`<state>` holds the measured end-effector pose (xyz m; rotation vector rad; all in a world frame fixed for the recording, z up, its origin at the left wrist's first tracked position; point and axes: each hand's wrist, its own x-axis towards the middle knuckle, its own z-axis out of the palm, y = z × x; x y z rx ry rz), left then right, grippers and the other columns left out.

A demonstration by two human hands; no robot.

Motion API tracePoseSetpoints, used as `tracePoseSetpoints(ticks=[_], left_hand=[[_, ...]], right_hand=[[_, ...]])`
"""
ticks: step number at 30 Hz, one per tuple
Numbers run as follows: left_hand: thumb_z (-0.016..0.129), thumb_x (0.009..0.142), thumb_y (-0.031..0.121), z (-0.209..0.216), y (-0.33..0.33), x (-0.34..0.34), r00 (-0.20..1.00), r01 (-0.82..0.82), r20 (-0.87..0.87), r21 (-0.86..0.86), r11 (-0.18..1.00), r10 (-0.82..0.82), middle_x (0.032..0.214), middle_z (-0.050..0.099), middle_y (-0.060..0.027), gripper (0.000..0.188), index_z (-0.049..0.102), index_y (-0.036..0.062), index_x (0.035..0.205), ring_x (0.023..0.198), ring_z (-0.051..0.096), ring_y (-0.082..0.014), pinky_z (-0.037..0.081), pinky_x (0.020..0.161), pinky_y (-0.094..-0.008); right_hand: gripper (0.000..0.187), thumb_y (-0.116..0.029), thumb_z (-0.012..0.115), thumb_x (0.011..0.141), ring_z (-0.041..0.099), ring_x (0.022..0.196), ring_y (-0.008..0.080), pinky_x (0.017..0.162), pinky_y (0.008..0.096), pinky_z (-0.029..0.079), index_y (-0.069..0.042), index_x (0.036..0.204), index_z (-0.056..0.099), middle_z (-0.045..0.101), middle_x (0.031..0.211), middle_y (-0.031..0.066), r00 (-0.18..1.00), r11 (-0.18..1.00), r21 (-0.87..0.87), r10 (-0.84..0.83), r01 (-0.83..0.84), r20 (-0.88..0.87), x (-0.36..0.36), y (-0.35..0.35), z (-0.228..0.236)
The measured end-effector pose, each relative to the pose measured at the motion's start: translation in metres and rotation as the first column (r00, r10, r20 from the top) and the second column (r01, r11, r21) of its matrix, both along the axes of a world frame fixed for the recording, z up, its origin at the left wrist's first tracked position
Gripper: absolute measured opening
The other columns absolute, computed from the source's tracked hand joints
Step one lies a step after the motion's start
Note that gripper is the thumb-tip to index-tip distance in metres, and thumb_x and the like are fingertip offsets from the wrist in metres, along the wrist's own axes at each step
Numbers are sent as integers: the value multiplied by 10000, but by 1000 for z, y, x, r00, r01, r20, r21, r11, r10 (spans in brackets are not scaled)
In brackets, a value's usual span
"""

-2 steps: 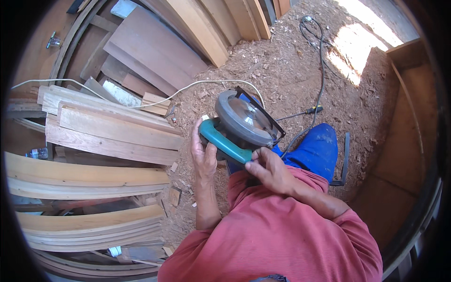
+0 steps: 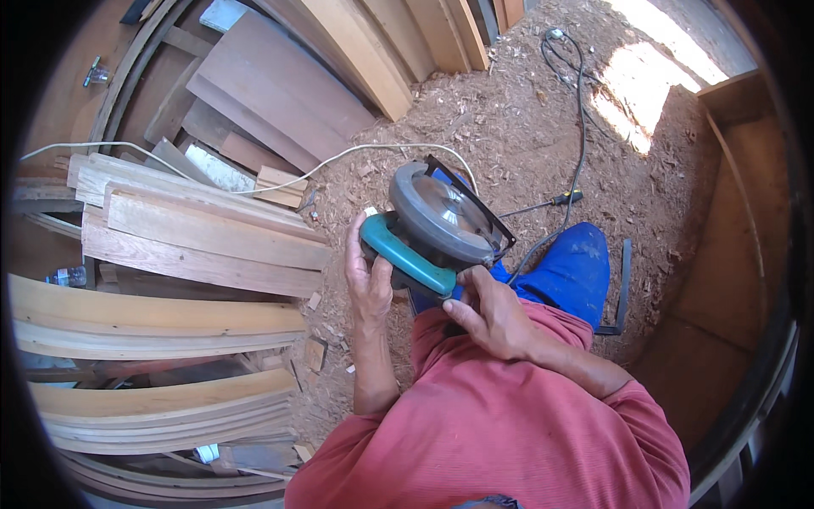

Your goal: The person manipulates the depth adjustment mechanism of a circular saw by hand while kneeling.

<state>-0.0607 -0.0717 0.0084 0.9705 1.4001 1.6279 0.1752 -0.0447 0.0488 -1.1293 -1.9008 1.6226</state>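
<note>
A circular saw (image 2: 445, 204) with a green handle (image 2: 407, 254), a grey guard and a round blade is held over my lap, tilted with its blade side away from me. My left hand (image 2: 369, 280) grips its left end, thumb bent against the green housing. At the handle's rear end, my right hand (image 2: 492, 314) has its fingers curled against the saw, with the thumb stretched out below. What those fingertips press on is partly hidden. Beyond my blue-trousered knee lies a screwdriver (image 2: 566, 198) with a black and yellow handle.
Stacked boards (image 2: 203, 237) fill the left side, with wide planks (image 2: 280, 93) behind. A dark cord (image 2: 582, 127) and a white cable (image 2: 381, 147) cross the shaving-covered floor (image 2: 500, 119). A metal L-shaped bar (image 2: 626, 280) lies right of my knee, near a wooden panel (image 2: 721, 280).
My right thumb has slid slightly down off the handle's rear end, and the right hand has shifted a little toward me. The saw and left hand stay nearly still.
</note>
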Motion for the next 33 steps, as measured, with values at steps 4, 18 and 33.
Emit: tracePoseSetpoints(ticks=[4,18,33], left_hand=[[635,1000,163,1,2,2,999,-14,-44,-10,1000,14,1334,635,-163,729,321,-26,1631,1110,679,-208,568,986,-367],[642,1003,201,7,-6,4,996,15,-87,-38,999,-18,1327,647,-163,889,152,-37,1705,1107,679,-204,567,977,-352],[621,1008,175,8,-4,2,992,36,-121,-61,997,-44,1475,563,-216,930,49,-65,1701,1228,627,-240,518,1066,-356]], right_hand=[[559,-308,752,991,695,753,358,686,483,542,51,1359,533,682,835,196,993,951,308,-12,-24,113,-8,-4,5],[461,-357,747,980,724,885,480,798,554,553,4,1243,634,727,873,269,957,972,91,192,-216,215,-19,24,19],[516,-294,755,963,717,959,485,829,549,570,-18,1372,604,740,1046,273,980,965,240,61,-106,190,-17,14,5]])
